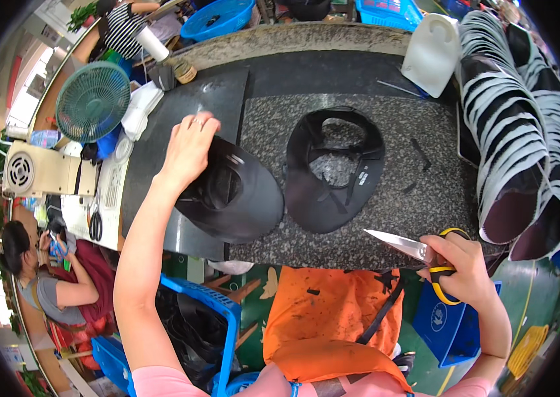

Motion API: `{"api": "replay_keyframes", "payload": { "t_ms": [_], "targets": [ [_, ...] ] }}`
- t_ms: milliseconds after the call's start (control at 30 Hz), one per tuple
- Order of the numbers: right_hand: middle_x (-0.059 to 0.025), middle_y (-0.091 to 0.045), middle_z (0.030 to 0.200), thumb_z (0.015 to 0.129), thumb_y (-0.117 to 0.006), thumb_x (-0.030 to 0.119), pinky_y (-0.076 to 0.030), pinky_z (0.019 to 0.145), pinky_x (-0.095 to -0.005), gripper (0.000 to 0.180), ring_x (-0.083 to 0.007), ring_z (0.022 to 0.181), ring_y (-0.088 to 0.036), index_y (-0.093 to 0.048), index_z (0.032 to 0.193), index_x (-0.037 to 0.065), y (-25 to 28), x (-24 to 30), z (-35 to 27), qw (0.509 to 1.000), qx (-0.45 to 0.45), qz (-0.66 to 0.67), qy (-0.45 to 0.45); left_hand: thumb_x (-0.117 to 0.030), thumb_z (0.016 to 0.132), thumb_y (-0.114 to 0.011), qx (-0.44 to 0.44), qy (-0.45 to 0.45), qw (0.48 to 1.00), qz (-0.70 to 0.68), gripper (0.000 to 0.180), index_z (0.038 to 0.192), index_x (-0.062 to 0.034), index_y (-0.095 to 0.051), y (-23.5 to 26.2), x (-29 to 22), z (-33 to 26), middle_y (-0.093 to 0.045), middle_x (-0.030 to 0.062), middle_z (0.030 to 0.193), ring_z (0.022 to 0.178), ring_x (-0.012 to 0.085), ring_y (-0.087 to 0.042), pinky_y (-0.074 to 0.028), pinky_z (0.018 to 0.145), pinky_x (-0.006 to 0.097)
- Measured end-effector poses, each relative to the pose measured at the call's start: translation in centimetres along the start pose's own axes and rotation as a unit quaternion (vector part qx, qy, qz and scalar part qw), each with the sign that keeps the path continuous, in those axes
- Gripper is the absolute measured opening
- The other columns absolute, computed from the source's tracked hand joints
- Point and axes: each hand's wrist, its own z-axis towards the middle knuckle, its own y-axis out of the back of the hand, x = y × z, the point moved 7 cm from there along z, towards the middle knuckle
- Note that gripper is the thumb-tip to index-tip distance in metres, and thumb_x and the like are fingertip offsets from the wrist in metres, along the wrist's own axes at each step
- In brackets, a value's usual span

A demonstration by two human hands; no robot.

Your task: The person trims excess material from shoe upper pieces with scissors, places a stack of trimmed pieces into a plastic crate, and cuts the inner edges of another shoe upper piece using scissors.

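Right hand (457,264)'s gripping yellow-handled scissors (415,249), blades pointing left. Left arm's stretched out, left hand (190,144) curled at a black visor cap (250,198), can't tell if pinching. Second visor (319,213), right of it, has tiny white print (362,176).

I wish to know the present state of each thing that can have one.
Yellow scissors: in right hand, blades closed or nearly.
Left visor: lying, left hand at its far edge.
Right visor: lying, inside exposed.
Black scissors: lying unheld.
Blue basket: holding black items.
Orange apron: smudged.
Light-edged pieces: stacked.
Green fan: running or off, cannot tell.
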Motion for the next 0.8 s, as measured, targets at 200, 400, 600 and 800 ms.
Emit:
{"api": "replay_keyframes", "payload": {
  "t_ms": [200, 400, 600, 800],
  "targets": [
    [-0.0089, -0.061, 0.079, 0.067, -0.086, 0.013, -0.049, 0.06, -0.0352, 0.054, -0.0244, 0.067, -0.061, -0.065, 0.116, 0.004, -0.2, -1.6, -1.1, 0.996, -0.003, 0.022, -0.082, -0.007, 0.08, -0.064, -0.084, -0.017, 0.991, 0.099, 0.033, 0.112, -0.0082, -0.06, 0.6, -1.3, 3.1, -0.066, 0.0099, 0.1, 0.104, 0.0292, -0.061, -0.046, 0.094, 0.04],
    [-0.0159, -0.067, 0.1, 0.081, -0.08, 0.021, -0.052, 0.081, -0.037, 0.053, -0.0327, 0.089, -0.066, -0.057, 0.125, 0.002, -4.9, -0.1, 1.7, 0.973, 0.017, 0.186, -0.133, -0.027, 0.091, -0.067, 0.029, 0.247, 0.806, -0.537, 0.031, 0.098, 0.0036, -0.068, -8.8, -7.9, 7.9, -0.069, 0.0108, 0.082, 0.073, 0.0181, -0.064, -0.05, 0.068, 0.035],
    [-0.0165, -0.066, 0.1, 0.086, -0.076, 0.027, -0.052, 0.08, -0.0387, 0.053, -0.0344, 0.09, -0.066, -0.054, 0.126, 0.002, -6.5, 0.0, 0.7, 0.958, 0.03, 0.244, -0.148, -0.008, 0.087, -0.064, 0.1, 0.307, 0.624, -0.711, 0.021, 0.103, 0.0051, -0.066, -5.5, -15.4, 3.3, -0.07, 0.0107, 0.085, 0.07, 0.0189, -0.068, -0.053, 0.06, 0.032],
    [-0.0135, -0.064, 0.091, 0.084, -0.075, 0.024, -0.052, 0.071, -0.0434, 0.048, -0.0341, 0.082, -0.064, -0.054, 0.123, 0.004, -7.2, 0.3, 0.7, 0.988, -0.02, 0.113, -0.106, -0.004, 0.096, -0.05, 0.184, 0.399, 0.384, -0.812, 0.032, 0.127, 0.0034, -0.05, -2.7, -18.3, -1.0, -0.067, 0.0201, 0.102, 0.078, 0.0301, -0.071, -0.062, 0.071, 0.042]
  ]
}}
